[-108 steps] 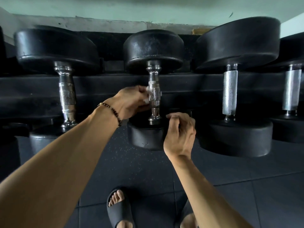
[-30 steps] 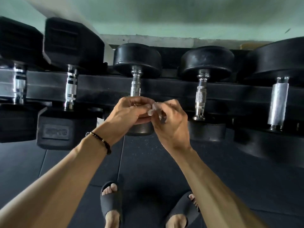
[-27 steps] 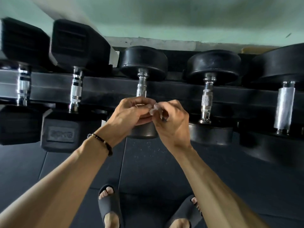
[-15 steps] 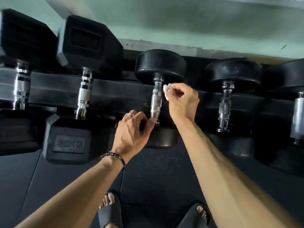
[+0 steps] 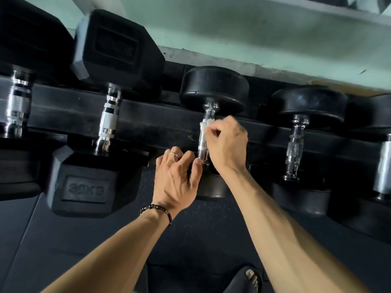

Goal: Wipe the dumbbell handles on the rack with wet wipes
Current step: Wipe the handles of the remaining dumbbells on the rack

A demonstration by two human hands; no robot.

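A row of black dumbbells lies across a black rack (image 5: 148, 121). The middle round dumbbell (image 5: 213, 87) has a chrome knurled handle (image 5: 202, 144). My right hand (image 5: 227, 142) pinches a small white wet wipe (image 5: 206, 124) against the upper part of that handle. Lower down, my left hand (image 5: 176, 178) rests on the dumbbell's near head, its fingers curled over the edge and a fingertip touching the bottom of the handle. Most of the near head is hidden behind both hands.
A 30 kg hex dumbbell (image 5: 88, 187) sits to the left, with another (image 5: 14, 115) at the frame's left edge. Two round dumbbells (image 5: 304, 106) (image 5: 384, 166) lie to the right. Below are dark rubber floor mats (image 5: 63, 240) and my sandal (image 5: 247, 280). A pale green wall (image 5: 254, 34) stands behind.
My hands came apart from folding the wipe. The right hand carried it up to the middle dumbbell's handle and now presses it there; the left hand dropped onto the near head.
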